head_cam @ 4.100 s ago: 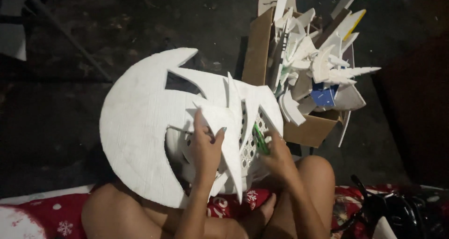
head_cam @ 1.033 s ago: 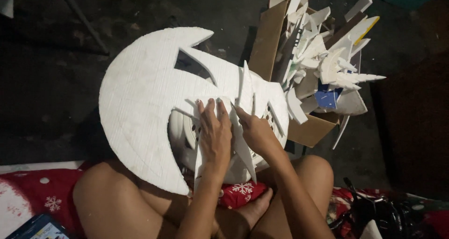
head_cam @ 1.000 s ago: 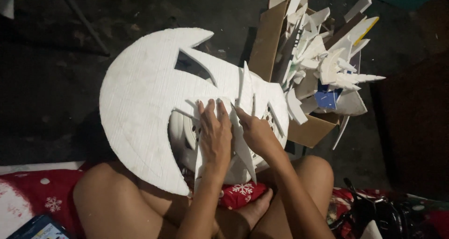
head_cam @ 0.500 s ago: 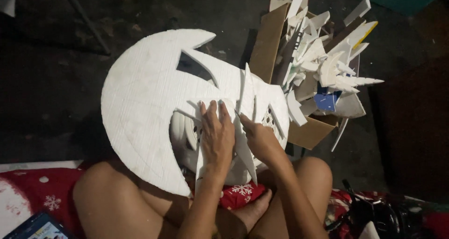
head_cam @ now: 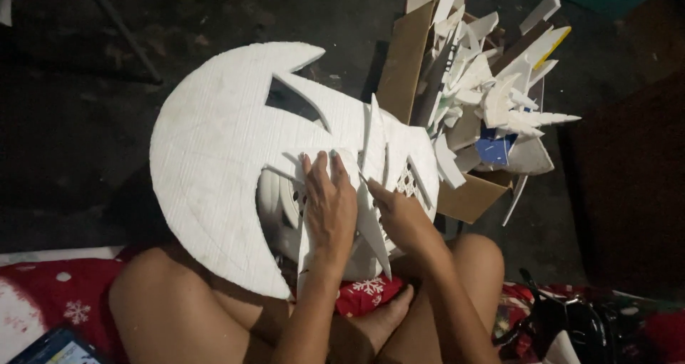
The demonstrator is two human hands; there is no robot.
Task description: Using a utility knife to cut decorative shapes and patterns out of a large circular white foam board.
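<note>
A large white foam board point(head_cam: 214, 143), cut into a crescent with long pointed spikes, rests tilted across my lap over a white lattice basket point(head_cam: 408, 184). My left hand point(head_cam: 330, 207) lies flat on one narrow spike, fingers stretched out, pressing it down. Just to its right, my right hand point(head_cam: 401, 218) is curled shut, its front pressed to the edge of the same spike. The thin tool in it is hidden by the fingers.
A brown cardboard box point(head_cam: 467, 196) heaped with white foam offcuts point(head_cam: 492, 93) stands at the upper right, touching the board. I sit cross-legged on a red snowflake cloth point(head_cam: 64, 300). A blue-edged screen device point(head_cam: 53, 346) lies at lower left, a black object point(head_cam: 585, 328) at lower right. The floor is dark.
Four seconds ago my right hand held a green-handled tool low by the basket. It has since moved up to the spike beside my left hand. Over the last second it slid slightly down along the spike.
</note>
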